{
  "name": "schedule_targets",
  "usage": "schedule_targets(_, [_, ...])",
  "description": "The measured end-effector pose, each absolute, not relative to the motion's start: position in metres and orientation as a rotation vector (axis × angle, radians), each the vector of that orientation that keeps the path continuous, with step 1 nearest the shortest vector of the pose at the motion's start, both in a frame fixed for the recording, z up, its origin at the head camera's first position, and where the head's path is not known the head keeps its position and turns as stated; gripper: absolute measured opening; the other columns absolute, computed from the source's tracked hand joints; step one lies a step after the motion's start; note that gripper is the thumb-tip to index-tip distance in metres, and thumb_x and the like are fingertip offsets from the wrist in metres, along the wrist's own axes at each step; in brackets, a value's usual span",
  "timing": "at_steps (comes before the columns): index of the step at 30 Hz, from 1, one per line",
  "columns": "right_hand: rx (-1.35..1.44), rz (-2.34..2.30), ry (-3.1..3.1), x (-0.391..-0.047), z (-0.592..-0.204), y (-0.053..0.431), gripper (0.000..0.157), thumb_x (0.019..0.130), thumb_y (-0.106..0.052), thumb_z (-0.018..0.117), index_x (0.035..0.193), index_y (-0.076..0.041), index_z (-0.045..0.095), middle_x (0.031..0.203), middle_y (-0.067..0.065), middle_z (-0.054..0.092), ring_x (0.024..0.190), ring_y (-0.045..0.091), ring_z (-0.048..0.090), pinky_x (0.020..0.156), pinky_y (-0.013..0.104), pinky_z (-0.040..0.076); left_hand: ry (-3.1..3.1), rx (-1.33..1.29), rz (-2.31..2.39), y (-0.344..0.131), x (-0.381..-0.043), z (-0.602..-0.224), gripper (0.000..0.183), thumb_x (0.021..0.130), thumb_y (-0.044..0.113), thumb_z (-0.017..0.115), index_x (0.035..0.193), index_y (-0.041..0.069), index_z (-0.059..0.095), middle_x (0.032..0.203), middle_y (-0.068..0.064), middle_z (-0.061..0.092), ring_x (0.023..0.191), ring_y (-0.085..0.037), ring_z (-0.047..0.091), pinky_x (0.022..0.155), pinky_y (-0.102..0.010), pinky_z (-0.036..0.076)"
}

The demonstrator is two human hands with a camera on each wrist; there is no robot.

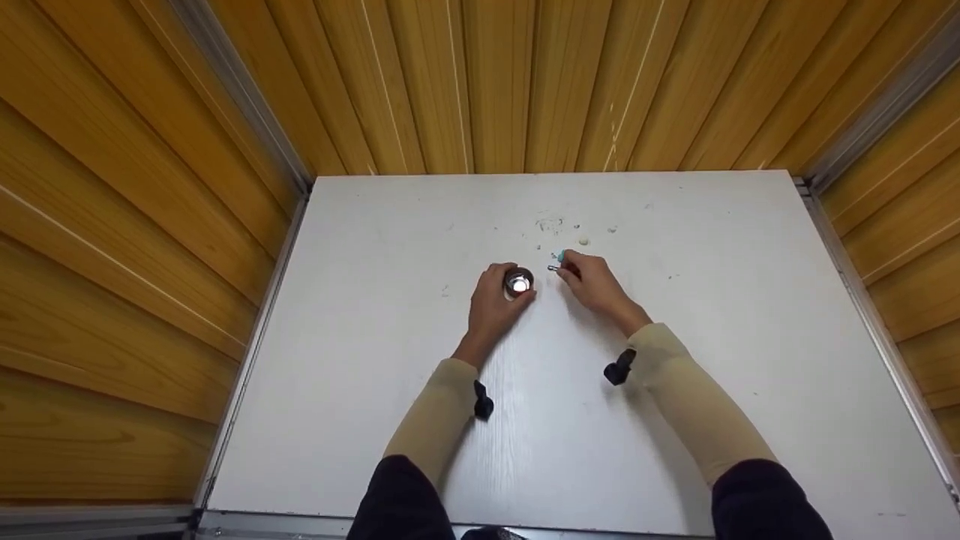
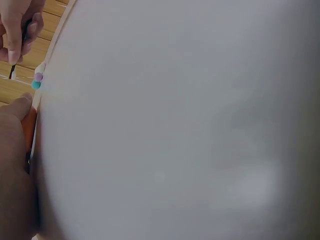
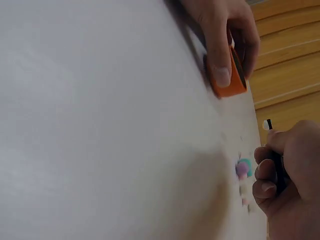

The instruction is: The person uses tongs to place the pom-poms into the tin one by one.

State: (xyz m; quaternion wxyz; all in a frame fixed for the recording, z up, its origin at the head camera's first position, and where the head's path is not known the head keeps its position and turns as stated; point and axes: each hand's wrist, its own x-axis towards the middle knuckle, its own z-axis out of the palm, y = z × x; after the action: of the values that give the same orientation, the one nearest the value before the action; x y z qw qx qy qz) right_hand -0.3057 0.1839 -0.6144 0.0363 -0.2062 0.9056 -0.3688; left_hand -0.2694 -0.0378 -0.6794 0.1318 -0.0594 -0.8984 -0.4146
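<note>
Wood-grain panels (image 1: 495,90) stand at nine, twelve and three o'clock around a white tabletop (image 1: 360,375). Just past its middle, the left hand (image 1: 490,306) curls round a small orange cup (image 3: 228,89), thumb at the rim's five o'clock, fingertips at its eleven. Near it, toward three o'clock, the right hand (image 1: 598,285) pinches a slim black tool (image 3: 279,175) between thumb and fingers; its pale tip is apart from the cup, and its exact kind cannot be told. At the cup's two o'clock lie a teal ball (image 3: 249,163) and a purple ball (image 3: 242,168).
</note>
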Motion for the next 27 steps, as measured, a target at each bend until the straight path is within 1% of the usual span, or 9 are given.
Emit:
schedule_targets(1, [-0.664,-1.127,2.786,-0.305,-0.613,0.179,0.008,0.107,-0.011,0.064,0.101,-0.005,0.064,0.09,0.008,0.067,0.081,0.023,0.057,0.075,0.04,0.046,-2.612,-0.174,-1.201,-0.038,-0.27,-0.679,0.061,0.089,0.041,0.086,0.138,0.014,0.062,0.128,0.001,0.065,0.119,-0.014,0.061,0.105,-0.032,0.049])
schedule_targets(6, [-0.779,-1.129,2.749,-0.302,-0.613,0.158,0.01,0.105,-0.009,0.065,0.096,-0.005,0.063,0.084,0.006,0.065,0.076,0.021,0.056,0.072,0.038,0.045,-2.632,-0.177,-1.199,-0.036,-0.272,-0.68,0.063,0.089,0.047,0.085,0.139,0.015,0.062,0.129,0.002,0.065,0.121,-0.012,0.06,0.106,-0.031,0.049])
schedule_targets(8, [-0.807,-1.133,2.735,-0.301,-0.616,0.153,0.01,0.105,-0.007,0.065,0.095,-0.005,0.063,0.083,0.006,0.065,0.076,0.02,0.056,0.069,0.037,0.046,-2.636,-0.181,-1.191,-0.035,-0.272,-0.682,0.065,0.089,0.051,0.084,0.139,0.015,0.061,0.13,0.003,0.065,0.121,-0.012,0.06,0.105,-0.03,0.049])
schedule_targets(11, [-0.834,-1.125,2.732,-0.3,-0.62,0.149,0.009,0.103,-0.005,0.068,0.094,-0.004,0.064,0.084,0.007,0.067,0.076,0.02,0.057,0.069,0.036,0.046,-2.638,-0.189,-1.163,-0.034,-0.272,-0.685,0.067,0.09,0.057,0.081,0.139,0.016,0.062,0.129,0.003,0.065,0.12,-0.011,0.06,0.104,-0.03,0.049])
schedule_targets(13, [-0.839,-1.118,2.725,-0.301,-0.621,0.149,0.008,0.102,-0.005,0.069,0.095,-0.004,0.065,0.085,0.007,0.069,0.077,0.02,0.059,0.07,0.036,0.047,-2.636,-0.195,-1.148,-0.035,-0.272,-0.686,0.067,0.09,0.058,0.08,0.138,0.016,0.062,0.128,0.003,0.065,0.119,-0.011,0.06,0.103,-0.03,0.05])
schedule_targets(17, [-0.793,-1.13,2.714,-0.304,-0.619,0.153,0.007,0.103,-0.009,0.069,0.1,-0.003,0.066,0.09,0.009,0.072,0.082,0.023,0.063,0.074,0.038,0.05,-2.624,-0.2,-1.167,-0.036,-0.272,-0.684,0.064,0.09,0.05,0.084,0.138,0.014,0.062,0.128,0.001,0.066,0.119,-0.013,0.06,0.104,-0.031,0.049])
schedule_targets(20, [-0.709,-1.157,2.729,-0.308,-0.617,0.162,0.01,0.105,-0.012,0.067,0.104,-0.002,0.066,0.095,0.012,0.072,0.085,0.025,0.064,0.078,0.039,0.051,-2.62,-0.193,-1.186,-0.037,-0.273,-0.681,0.063,0.088,0.044,0.087,0.139,0.014,0.062,0.129,0.0,0.066,0.12,-0.014,0.06,0.106,-0.031,0.048])
schedule_targets(27, [-0.479,-1.269,2.746,-0.315,-0.623,0.185,0.011,0.105,-0.012,0.067,0.107,-0.001,0.067,0.099,0.013,0.071,0.089,0.024,0.062,0.081,0.038,0.049,-2.614,-0.186,-1.191,-0.039,-0.273,-0.681,0.061,0.088,0.042,0.088,0.137,0.015,0.063,0.128,0.001,0.066,0.119,-0.013,0.061,0.106,-0.03,0.048])
